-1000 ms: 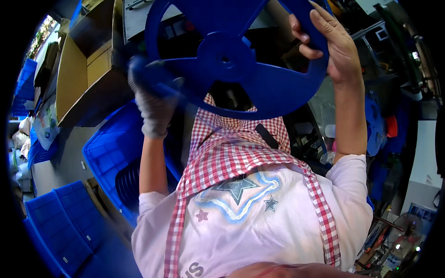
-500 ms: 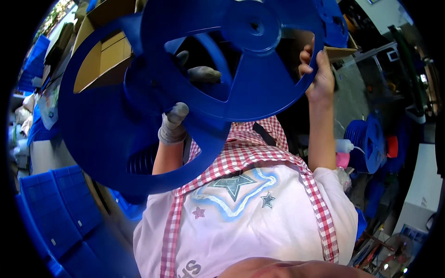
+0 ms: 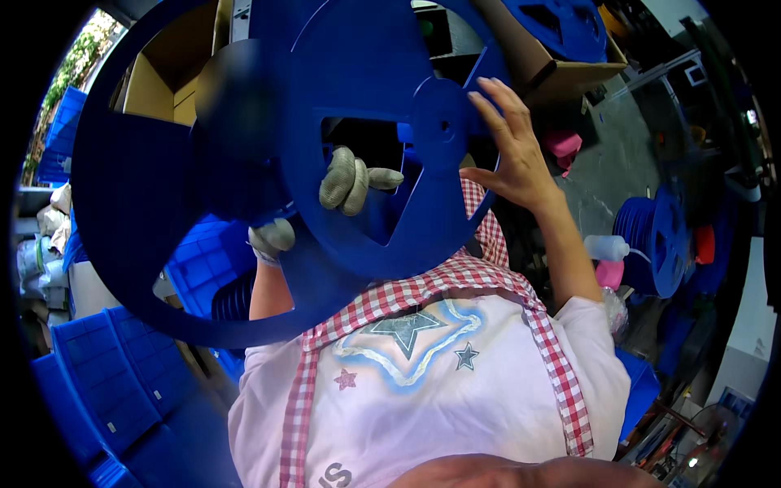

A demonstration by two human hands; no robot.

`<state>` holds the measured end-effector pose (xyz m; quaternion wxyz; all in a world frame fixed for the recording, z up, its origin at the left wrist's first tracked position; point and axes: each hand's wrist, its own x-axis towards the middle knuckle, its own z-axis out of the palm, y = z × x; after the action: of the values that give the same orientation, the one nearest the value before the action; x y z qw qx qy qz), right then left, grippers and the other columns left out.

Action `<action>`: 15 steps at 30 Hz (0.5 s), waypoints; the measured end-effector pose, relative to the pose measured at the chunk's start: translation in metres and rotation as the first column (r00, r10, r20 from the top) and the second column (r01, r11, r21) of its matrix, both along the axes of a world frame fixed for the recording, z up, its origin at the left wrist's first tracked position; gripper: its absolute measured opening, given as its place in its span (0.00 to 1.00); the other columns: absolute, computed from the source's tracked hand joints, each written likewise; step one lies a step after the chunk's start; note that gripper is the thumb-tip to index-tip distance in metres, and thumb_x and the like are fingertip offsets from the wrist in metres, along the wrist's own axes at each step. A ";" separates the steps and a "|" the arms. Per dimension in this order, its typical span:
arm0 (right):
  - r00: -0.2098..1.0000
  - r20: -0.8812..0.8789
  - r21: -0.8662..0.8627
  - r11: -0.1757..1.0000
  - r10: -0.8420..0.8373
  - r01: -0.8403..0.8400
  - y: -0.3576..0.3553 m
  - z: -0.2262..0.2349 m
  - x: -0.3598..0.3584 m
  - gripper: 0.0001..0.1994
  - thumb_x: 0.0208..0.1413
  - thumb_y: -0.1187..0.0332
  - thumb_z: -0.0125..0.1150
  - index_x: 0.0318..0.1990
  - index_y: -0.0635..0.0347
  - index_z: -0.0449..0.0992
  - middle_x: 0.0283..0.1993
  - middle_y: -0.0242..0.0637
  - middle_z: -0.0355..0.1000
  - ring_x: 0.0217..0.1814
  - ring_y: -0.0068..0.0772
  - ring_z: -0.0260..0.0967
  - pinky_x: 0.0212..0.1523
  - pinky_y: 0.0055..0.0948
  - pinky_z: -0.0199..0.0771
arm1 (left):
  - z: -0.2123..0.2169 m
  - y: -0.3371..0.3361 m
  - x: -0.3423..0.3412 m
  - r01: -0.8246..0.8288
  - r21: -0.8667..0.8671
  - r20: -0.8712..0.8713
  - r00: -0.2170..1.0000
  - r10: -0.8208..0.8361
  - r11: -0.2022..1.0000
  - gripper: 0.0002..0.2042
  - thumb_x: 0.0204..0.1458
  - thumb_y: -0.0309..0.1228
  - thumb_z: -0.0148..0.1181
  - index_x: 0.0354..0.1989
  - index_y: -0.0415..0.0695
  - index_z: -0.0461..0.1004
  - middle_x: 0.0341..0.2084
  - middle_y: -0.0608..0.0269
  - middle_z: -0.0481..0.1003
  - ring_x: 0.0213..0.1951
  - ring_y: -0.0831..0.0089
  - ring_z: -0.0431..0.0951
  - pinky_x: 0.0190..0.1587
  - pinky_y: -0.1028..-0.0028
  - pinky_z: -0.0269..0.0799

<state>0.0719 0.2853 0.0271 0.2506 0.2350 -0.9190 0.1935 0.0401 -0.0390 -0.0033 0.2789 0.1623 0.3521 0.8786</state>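
Observation:
Two large blue plastic reel discs are raised in front of me. My left hand (image 3: 329, 199), in a grey knit glove, reaches through a cutout and grips the nearer, larger disc (image 3: 146, 203) by a spoke. The smaller disc (image 3: 366, 73) sits to the right, overlapping it. My bare right hand (image 3: 508, 150) rests open-fingered against its hub and right rim. A white apron with red checked trim and star prints fills the lower view.
Blue plastic crates (image 3: 106, 382) stack at the lower left. Cardboard boxes (image 3: 163, 77) stand behind the discs at the upper left and upper right. More blue reels (image 3: 651, 244), a white bottle (image 3: 606, 246) and pink items lie on the right.
The discs have swung closer to the camera and leftward, separating so the larger one sits left. My right hand shifted from the rim edge to the hub of the smaller disc.

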 end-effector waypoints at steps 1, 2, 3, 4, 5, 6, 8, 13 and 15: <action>0.995 -0.006 0.050 0.993 0.103 -0.103 -0.001 0.007 -0.004 0.46 0.32 0.69 0.76 0.65 0.47 0.60 0.62 0.40 0.59 0.66 0.49 0.56 0.66 0.49 0.60 | 0.005 0.000 0.000 0.001 -0.020 -0.014 1.000 -0.001 1.000 0.32 0.44 0.31 0.64 0.58 0.36 0.58 0.39 0.59 0.72 0.38 0.70 0.74 0.45 0.69 0.71; 0.992 -0.013 0.069 0.990 0.123 -0.122 0.002 0.006 -0.009 0.47 0.29 0.69 0.77 0.65 0.46 0.60 0.61 0.39 0.60 0.66 0.48 0.57 0.66 0.49 0.60 | 0.009 0.000 -0.001 0.012 -0.033 -0.024 1.000 -0.013 0.999 0.32 0.45 0.31 0.63 0.58 0.36 0.58 0.38 0.59 0.72 0.38 0.70 0.74 0.45 0.70 0.71; 0.988 -0.028 0.100 0.984 0.149 -0.146 0.007 0.009 -0.019 0.49 0.27 0.70 0.77 0.64 0.46 0.60 0.61 0.38 0.60 0.65 0.48 0.57 0.66 0.49 0.60 | 0.015 0.002 -0.003 0.011 -0.054 -0.047 0.999 -0.014 0.998 0.31 0.45 0.31 0.63 0.58 0.36 0.58 0.38 0.60 0.72 0.37 0.71 0.74 0.45 0.70 0.71; 0.983 -0.043 0.131 0.977 0.177 -0.170 0.011 0.011 -0.024 0.50 0.24 0.70 0.78 0.64 0.45 0.61 0.60 0.36 0.61 0.65 0.47 0.57 0.66 0.48 0.60 | 0.021 0.004 -0.003 0.010 -0.092 -0.071 0.997 -0.017 0.996 0.31 0.45 0.31 0.63 0.58 0.36 0.59 0.38 0.60 0.72 0.37 0.71 0.74 0.45 0.70 0.71; 0.982 -0.045 0.107 0.979 0.181 -0.175 0.014 0.009 -0.025 0.49 0.23 0.71 0.78 0.63 0.45 0.63 0.58 0.38 0.62 0.63 0.47 0.59 0.65 0.47 0.62 | 0.026 0.004 -0.004 0.011 -0.130 -0.094 0.995 -0.023 0.991 0.31 0.45 0.31 0.63 0.58 0.36 0.59 0.37 0.60 0.72 0.36 0.72 0.74 0.44 0.70 0.71; 0.986 -0.034 0.089 0.983 0.164 -0.160 0.019 0.010 -0.023 0.48 0.23 0.72 0.77 0.62 0.46 0.64 0.57 0.38 0.63 0.62 0.47 0.60 0.65 0.46 0.62 | 0.032 0.005 -0.004 -0.005 -0.181 -0.129 0.991 -0.019 0.984 0.30 0.46 0.31 0.62 0.58 0.36 0.59 0.37 0.61 0.72 0.36 0.72 0.74 0.44 0.71 0.71; 0.991 -0.015 0.053 0.990 0.135 -0.134 0.038 0.010 -0.015 0.46 0.23 0.73 0.76 0.61 0.48 0.67 0.54 0.39 0.64 0.60 0.46 0.61 0.64 0.46 0.63 | 0.048 0.009 -0.006 -0.060 -0.339 -0.225 0.974 -0.019 0.939 0.29 0.46 0.31 0.62 0.57 0.36 0.59 0.36 0.62 0.73 0.35 0.73 0.74 0.44 0.71 0.72; 0.963 0.261 -0.529 0.825 -0.064 0.197 0.079 -0.028 0.020 0.35 0.36 0.58 0.69 0.57 0.59 0.70 0.48 0.38 0.68 0.51 0.35 0.68 0.52 0.33 0.68 | 0.041 0.049 -0.033 -0.683 -0.498 -0.820 0.572 -0.033 0.535 0.37 0.42 0.41 0.68 0.56 0.33 0.58 0.35 0.58 0.73 0.33 0.69 0.75 0.43 0.67 0.74; 0.915 0.302 -0.933 0.278 0.266 0.227 0.034 -0.036 0.035 0.34 0.51 0.46 0.63 0.58 0.61 0.66 0.46 0.39 0.72 0.46 0.36 0.73 0.49 0.35 0.72 | 0.020 0.069 -0.048 -0.828 -0.398 -0.917 0.364 -0.161 0.396 0.45 0.37 0.48 0.71 0.58 0.32 0.55 0.37 0.52 0.73 0.36 0.62 0.77 0.44 0.63 0.75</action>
<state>0.1069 0.3194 -0.0092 0.1437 0.0027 -0.6422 0.7529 -0.0082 0.0299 0.0166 -0.1330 0.3272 0.8457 0.4000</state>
